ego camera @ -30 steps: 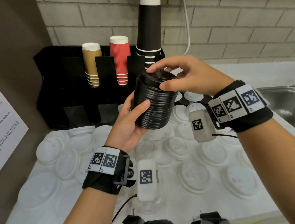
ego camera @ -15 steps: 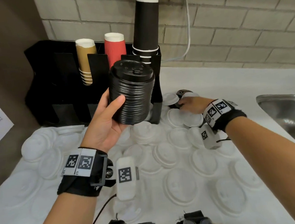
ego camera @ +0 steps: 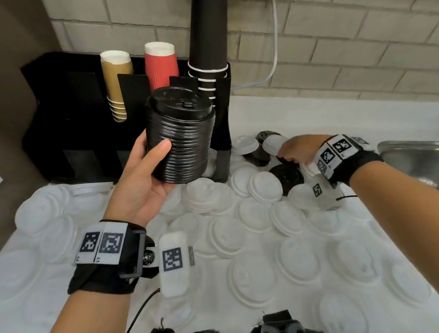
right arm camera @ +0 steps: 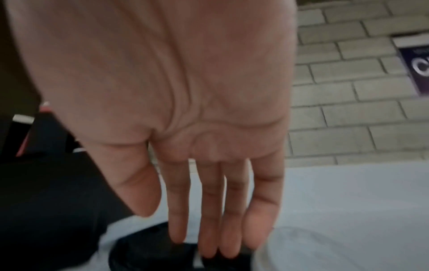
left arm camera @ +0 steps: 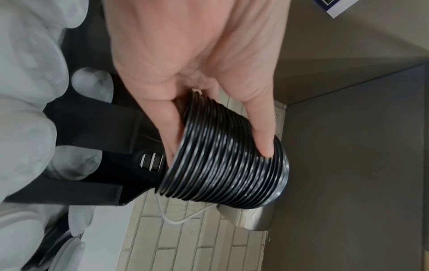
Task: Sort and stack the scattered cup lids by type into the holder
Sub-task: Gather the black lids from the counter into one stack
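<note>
Black lids (ego camera: 180, 135) in a tall nested stack sit in the left hand (ego camera: 138, 186), thumb across the ribbed side and fingers curled round the back, held up just in front of the black holder (ego camera: 71, 123). Reaching to the holder's right, the right hand (ego camera: 300, 150) has its fingers (right arm camera: 210, 210) straight and together, tips touching a loose black lid (right arm camera: 148, 251) among scattered white lids (ego camera: 253, 280) on the counter (ego camera: 343, 113).

Three cup stacks upper centre: tan (ego camera: 116, 82), red (ego camera: 160, 63), tall black (ego camera: 209, 36). Steel sink (ego camera: 431, 158) far right; white cable (ego camera: 274, 58) down brick wall (ego camera: 347, 28).
</note>
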